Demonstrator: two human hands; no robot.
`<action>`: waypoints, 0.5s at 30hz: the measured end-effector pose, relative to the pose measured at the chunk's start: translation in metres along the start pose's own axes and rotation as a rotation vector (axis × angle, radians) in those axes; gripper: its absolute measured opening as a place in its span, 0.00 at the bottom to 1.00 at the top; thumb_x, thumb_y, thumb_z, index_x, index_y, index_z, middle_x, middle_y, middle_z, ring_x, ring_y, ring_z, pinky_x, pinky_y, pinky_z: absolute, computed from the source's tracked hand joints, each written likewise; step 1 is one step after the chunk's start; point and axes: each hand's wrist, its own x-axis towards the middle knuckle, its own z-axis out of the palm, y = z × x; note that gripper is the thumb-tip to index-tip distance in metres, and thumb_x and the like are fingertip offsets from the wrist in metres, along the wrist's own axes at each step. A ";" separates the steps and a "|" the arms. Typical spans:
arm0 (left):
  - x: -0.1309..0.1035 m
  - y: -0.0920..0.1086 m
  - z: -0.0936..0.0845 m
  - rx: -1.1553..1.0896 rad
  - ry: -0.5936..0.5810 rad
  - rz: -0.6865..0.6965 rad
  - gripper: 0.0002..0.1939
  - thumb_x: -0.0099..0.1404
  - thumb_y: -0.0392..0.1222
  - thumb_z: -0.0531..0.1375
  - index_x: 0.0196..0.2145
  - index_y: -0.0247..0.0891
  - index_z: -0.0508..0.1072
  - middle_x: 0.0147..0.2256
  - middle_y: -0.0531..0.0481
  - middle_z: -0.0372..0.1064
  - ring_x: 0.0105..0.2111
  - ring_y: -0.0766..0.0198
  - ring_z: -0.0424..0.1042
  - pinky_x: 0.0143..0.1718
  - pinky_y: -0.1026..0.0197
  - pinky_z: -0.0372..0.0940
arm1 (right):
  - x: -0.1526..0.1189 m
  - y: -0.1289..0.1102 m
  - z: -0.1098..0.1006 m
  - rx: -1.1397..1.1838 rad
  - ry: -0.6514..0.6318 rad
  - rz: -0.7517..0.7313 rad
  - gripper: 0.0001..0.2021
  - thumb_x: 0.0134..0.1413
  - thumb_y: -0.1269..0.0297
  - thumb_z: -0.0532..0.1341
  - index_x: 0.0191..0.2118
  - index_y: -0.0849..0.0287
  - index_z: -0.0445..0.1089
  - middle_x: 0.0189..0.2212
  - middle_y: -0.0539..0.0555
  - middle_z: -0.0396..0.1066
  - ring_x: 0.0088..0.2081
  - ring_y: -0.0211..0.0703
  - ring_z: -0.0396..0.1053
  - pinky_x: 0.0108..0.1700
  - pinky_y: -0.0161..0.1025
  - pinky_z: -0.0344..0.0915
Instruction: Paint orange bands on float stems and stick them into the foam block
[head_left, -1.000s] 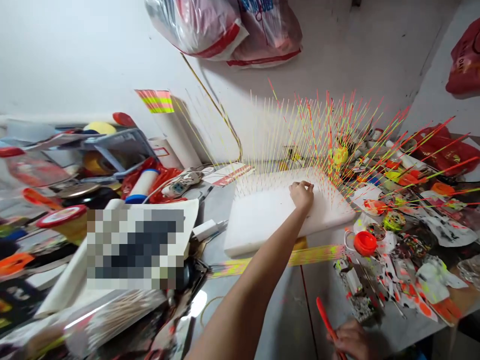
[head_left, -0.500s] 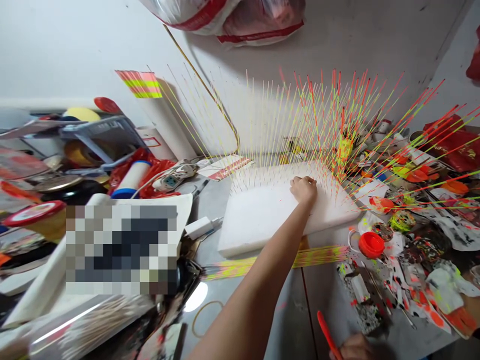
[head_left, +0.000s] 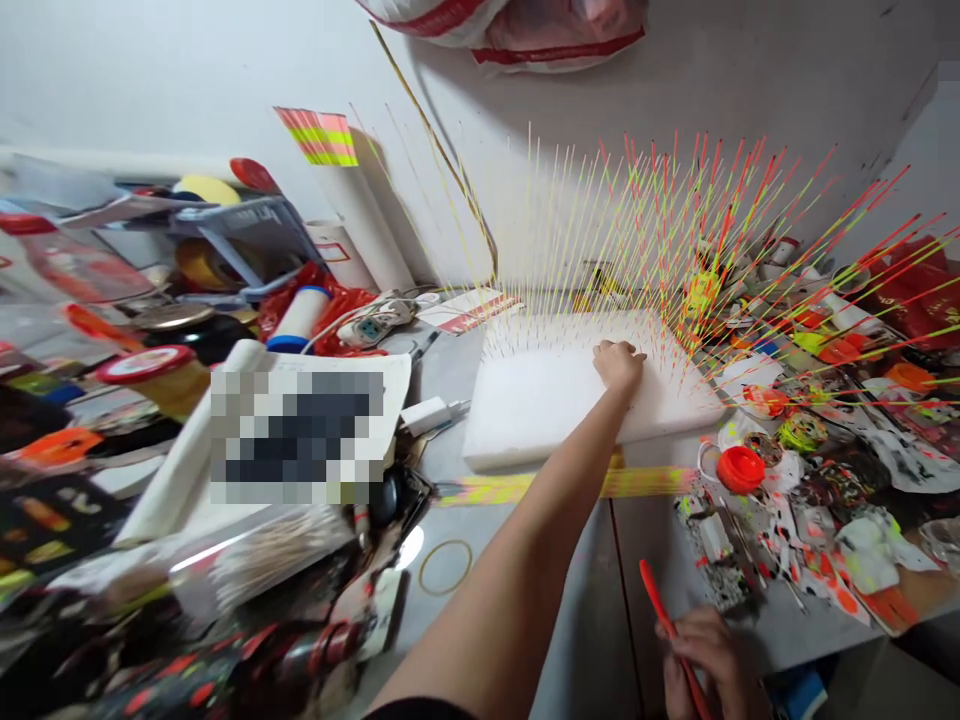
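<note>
My left hand [head_left: 618,364] reaches over the white foam block [head_left: 540,400], its fingers bent and pinched together near the rows of sticks. What lies between the fingertips is too small to make out. Many thin yellow and red painted sticks [head_left: 705,220] stand in the block's far and right parts, leaning outward. At the lower right, my right hand [head_left: 705,660] is closed around a slim orange-red rod [head_left: 654,590], like a pen or brush handle. In front of the block lies a bundle of yellow and pink sticks [head_left: 480,488].
Right of the block are an open orange paint pot [head_left: 740,469], paint-stained scraps and a speckled block [head_left: 712,560]. To the left lie a paper roll [head_left: 187,440], a bag of cotton swabs [head_left: 277,555] and a power strip [head_left: 367,328]. A ring [head_left: 445,567] rests on the table.
The view has shifted, so the scene sits further right and slightly higher. More of my right hand and its orange-red rod shows. My left hand stays over the block, fingers still pinched.
</note>
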 end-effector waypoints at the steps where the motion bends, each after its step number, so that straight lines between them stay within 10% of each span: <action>1: -0.011 -0.001 -0.006 -0.002 0.012 0.032 0.09 0.66 0.43 0.61 0.42 0.42 0.78 0.49 0.39 0.69 0.54 0.48 0.62 0.50 0.51 0.60 | 0.003 -0.003 -0.002 0.016 0.003 -0.005 0.15 0.55 0.78 0.59 0.46 0.54 0.69 0.31 0.53 0.77 0.31 0.44 0.77 0.33 0.40 0.75; 5: -0.078 -0.024 -0.040 0.031 -0.016 0.235 0.13 0.72 0.40 0.51 0.46 0.43 0.74 0.53 0.41 0.67 0.57 0.52 0.60 0.54 0.51 0.56 | 0.012 -0.012 -0.006 0.055 0.002 0.043 0.10 0.60 0.74 0.58 0.45 0.54 0.68 0.33 0.53 0.76 0.34 0.44 0.76 0.36 0.42 0.74; 10: -0.161 -0.093 -0.094 0.147 -0.249 0.406 0.07 0.63 0.38 0.63 0.40 0.44 0.76 0.43 0.47 0.72 0.49 0.56 0.68 0.54 0.55 0.57 | 0.015 -0.019 -0.011 0.101 -0.026 0.149 0.04 0.64 0.69 0.58 0.42 0.54 0.67 0.33 0.53 0.76 0.37 0.43 0.76 0.37 0.41 0.74; 15: -0.174 -0.151 -0.132 0.268 -0.217 0.308 0.14 0.62 0.38 0.62 0.47 0.42 0.75 0.49 0.40 0.72 0.52 0.47 0.68 0.53 0.46 0.59 | 0.009 -0.016 -0.027 0.072 -0.014 0.326 0.09 0.63 0.57 0.62 0.42 0.56 0.68 0.35 0.55 0.78 0.35 0.44 0.79 0.35 0.37 0.75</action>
